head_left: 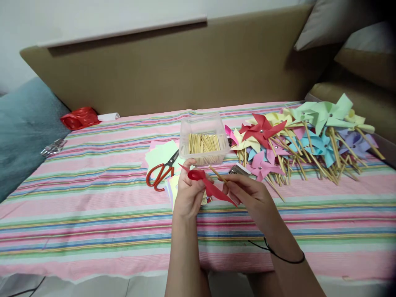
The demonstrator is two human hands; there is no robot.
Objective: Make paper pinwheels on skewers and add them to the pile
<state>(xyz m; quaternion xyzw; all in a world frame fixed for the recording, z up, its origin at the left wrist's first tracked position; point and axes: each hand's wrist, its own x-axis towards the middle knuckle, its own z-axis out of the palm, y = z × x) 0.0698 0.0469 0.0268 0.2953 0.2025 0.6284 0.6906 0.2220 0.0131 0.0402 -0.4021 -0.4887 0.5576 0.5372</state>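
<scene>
Both hands raised just on the near side of the clear plastic box, close together and above the striped cloth. Left hand with its grip clamped on a red paper pinwheel head, thumb pressed over the folded part, presumably to stop the curled vanes from springing loose. Pinwheel head thus in front of the box, turned nearly edge-on, one pointed tip out to the left and another slanting down toward the right hand. Right grip together around a thin wooden stick, pinched between thumb and fingers with the far end free, likely for fine control of that end; contact between stick and red paper impossible to tell from here. Loose wooden sticks inside the box, mostly lying lengthwise, probably boxed against rolling and within easy reach of either hand. Left of the box, orange-handled scissors laid across pale green paper sheets, perhaps also handy as a weight; more coloured sheets on the near side of the box, partly behind the left hand. Right of the box, a heap of pinwheels in red, yellow, pink, blue and green, many sticks pointing toward the near edge and paper heads mostly at the far side, seemingly to spare the vanes from crushing. Far left of the box, a red plastic bag, apart from everything in hand.
</scene>
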